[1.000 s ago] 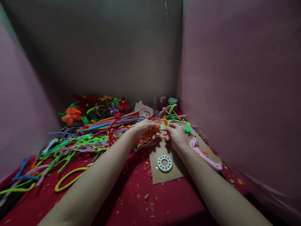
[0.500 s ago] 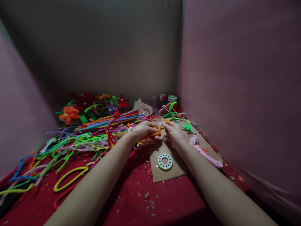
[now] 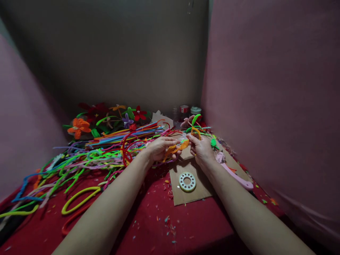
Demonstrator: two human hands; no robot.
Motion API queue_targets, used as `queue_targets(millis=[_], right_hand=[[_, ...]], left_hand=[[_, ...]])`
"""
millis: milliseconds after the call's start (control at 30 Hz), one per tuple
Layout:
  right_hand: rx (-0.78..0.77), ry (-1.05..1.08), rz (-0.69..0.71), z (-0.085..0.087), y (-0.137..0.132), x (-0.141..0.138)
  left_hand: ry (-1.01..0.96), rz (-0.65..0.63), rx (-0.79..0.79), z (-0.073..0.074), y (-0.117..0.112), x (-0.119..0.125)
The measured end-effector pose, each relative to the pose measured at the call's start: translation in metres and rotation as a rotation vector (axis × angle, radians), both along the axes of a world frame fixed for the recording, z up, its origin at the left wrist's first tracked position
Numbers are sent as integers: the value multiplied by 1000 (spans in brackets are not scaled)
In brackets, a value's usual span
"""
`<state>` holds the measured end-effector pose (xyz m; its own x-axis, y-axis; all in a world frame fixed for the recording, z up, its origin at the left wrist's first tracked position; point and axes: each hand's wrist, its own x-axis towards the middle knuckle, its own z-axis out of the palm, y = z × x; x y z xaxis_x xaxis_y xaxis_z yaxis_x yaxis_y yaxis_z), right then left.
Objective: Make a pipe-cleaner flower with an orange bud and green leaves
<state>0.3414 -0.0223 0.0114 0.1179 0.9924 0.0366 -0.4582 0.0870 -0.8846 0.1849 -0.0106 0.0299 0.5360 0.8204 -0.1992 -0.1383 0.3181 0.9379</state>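
My left hand [image 3: 158,147] and my right hand [image 3: 202,148] meet above the far end of a brown cardboard sheet [image 3: 190,196]. Both are closed on an orange pipe cleaner piece [image 3: 182,145], bent into loops, which spans the gap between them. My left fingers curl round its left part. My right fingers pinch its right end, where a small orange loop sticks up. A white ring with holes [image 3: 187,181] lies on the cardboard just below my hands.
A big heap of coloured pipe cleaners [image 3: 92,156] covers the red cloth at left. Finished pipe cleaner flowers [image 3: 79,127] stand at the back, with small jars [image 3: 183,109] beside them. A pink tool [image 3: 233,173] lies at right. Pink walls close both sides.
My hands have drawn slightly apart and risen a little. The orange piece now stretches between them instead of being bunched at the fingertips.
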Motion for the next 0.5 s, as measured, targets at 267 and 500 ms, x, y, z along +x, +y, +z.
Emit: queue_targets(millis=[267,500], right_hand=[[47,70,-38,6,-3,2],[-118,-76,9,-2,-1,3]], left_hand=[[29,-35,6,-8,-2,10],[1,186,-8,-7,0,15]])
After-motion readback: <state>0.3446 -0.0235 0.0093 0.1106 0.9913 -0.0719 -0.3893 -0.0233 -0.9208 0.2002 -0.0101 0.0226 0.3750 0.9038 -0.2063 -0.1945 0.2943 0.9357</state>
